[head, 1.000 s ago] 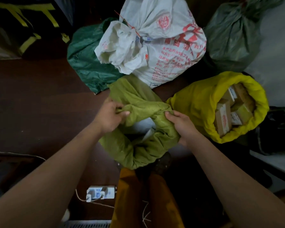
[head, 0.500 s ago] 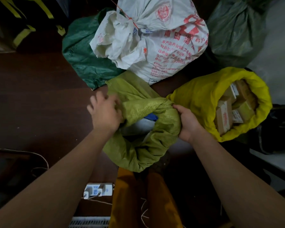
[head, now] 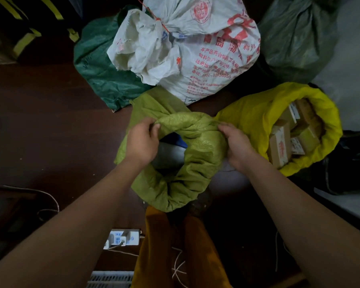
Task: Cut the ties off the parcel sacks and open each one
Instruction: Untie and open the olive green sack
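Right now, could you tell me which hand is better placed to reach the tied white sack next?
Probably the left hand: the white sack and its red tie lie nearer its side.

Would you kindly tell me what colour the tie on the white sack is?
Red, on the white sack; head view.

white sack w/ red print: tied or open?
Tied. The white sack has its neck bunched and cinched by a red tie; no contents show.

Dim light; a dark brown floor (head: pixel 40 125), a pale patch at its right edge, a white power strip (head: pixel 123 239) near its bottom edge.
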